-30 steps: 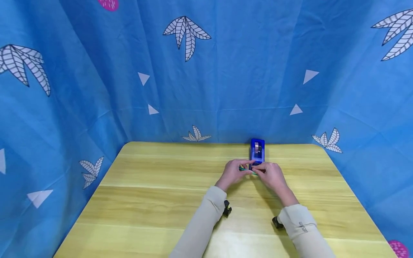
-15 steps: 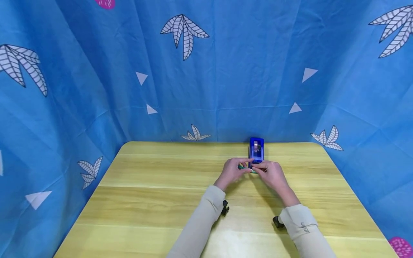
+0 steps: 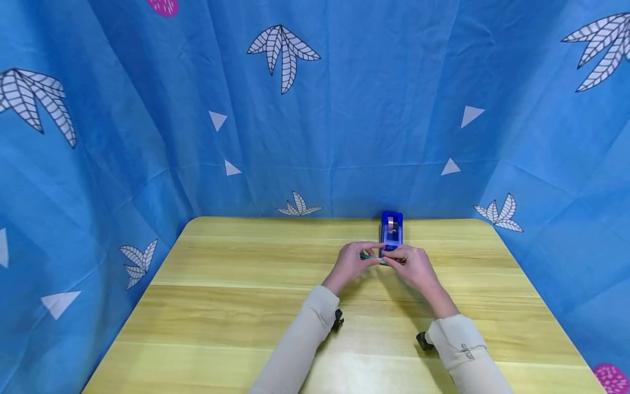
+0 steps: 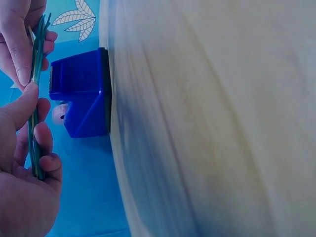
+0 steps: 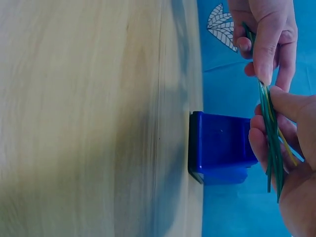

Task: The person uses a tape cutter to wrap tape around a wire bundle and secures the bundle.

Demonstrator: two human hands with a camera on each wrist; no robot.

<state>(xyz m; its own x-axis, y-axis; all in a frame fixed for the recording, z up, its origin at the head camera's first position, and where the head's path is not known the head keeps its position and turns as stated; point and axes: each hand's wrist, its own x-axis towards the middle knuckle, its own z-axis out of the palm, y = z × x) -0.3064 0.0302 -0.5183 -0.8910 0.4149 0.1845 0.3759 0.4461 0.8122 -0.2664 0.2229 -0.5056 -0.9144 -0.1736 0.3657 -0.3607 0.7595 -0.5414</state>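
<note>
In the head view my left hand (image 3: 349,264) and right hand (image 3: 414,267) meet just in front of a blue tape dispenser (image 3: 392,232). Between them, above the table, they hold a slim bundle of thin green strands (image 5: 273,143) with a yellow one among them. The left thumb and fingers pinch the bundle on one side of its middle. On the other side, right beside them, the right thumb and fingers pinch it too. A pale, shiny bit shows on the strands where the thumbs meet. Loose strand ends (image 4: 43,29) fan out past the right fingers in the left wrist view.
The dispenser, with a pinkish tape roll (image 4: 59,113) and a toothed edge, stands near the back edge of the wooden table (image 3: 236,306). A blue patterned curtain (image 3: 374,98) hangs behind and around the table.
My left hand and forearm have shifted slightly left. The bundle has moved a little with the hands, both of which keep their pinch on it. The dispenser has not moved.
</note>
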